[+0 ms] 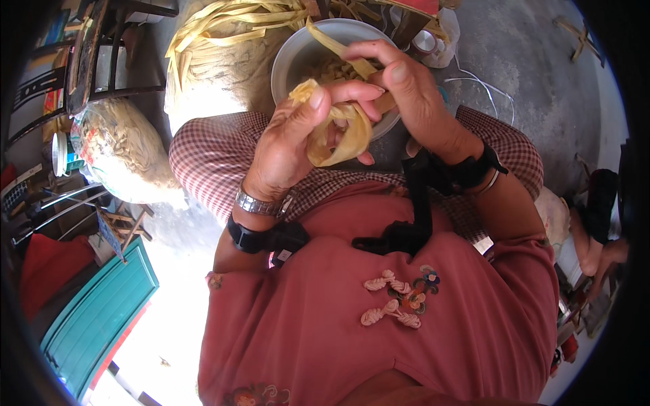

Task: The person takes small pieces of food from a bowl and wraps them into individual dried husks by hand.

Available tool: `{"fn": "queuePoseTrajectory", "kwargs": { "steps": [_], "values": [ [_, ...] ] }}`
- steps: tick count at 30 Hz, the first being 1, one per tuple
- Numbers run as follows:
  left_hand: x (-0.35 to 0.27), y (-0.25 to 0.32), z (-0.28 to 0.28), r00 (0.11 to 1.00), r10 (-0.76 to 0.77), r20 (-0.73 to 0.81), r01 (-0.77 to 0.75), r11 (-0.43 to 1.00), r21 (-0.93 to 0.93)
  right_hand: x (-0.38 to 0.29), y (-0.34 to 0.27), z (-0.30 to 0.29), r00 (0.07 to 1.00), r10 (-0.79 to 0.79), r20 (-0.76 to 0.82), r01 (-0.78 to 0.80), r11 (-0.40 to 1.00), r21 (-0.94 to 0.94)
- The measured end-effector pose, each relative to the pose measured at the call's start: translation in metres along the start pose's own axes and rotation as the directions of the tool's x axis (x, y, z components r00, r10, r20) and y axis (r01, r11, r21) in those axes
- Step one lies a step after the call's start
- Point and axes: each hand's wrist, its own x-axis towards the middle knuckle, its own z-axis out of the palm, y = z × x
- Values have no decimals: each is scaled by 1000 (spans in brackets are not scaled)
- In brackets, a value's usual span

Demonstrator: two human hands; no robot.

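My left hand (297, 137) pinches a pale yellow, flat strip of dried plant material (350, 144) that curves into a loop below the fingers. A crumpled end of it shows at the left thumb tip. Just to the right, my right hand (414, 94) has its fingers on a strip (332, 43) whose free end sticks up towards the top left. Whether both hands hold one and the same strip cannot be told. Beneath the hands stands a white round basin (281, 71) with many small folded yellowish pieces (330, 71) inside, partly hidden by the hands.
Long yellow strips (228, 25) lie over a large pale bundle (218, 71) left of the basin. A stuffed plastic bag (122, 147) stands farther left, near dark wooden chairs (81, 61). A tape roll (425, 41) and white string (487, 89) lie to the right. Another person's arm (584, 243) shows far right.
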Motion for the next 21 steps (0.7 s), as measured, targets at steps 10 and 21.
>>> {"fn": "queuePoseTrajectory", "kwargs": {
  "steps": [10,21],
  "values": [
    [-12,26,-40,988,116,-101,-118,993,-11,-7,-8,-33,895,436,94,-414,890,-190],
    [11,-8,-36,925,105,-364,29,938,344,5,-7,-9,839,416,351,-392,909,-142]
  ]
}}
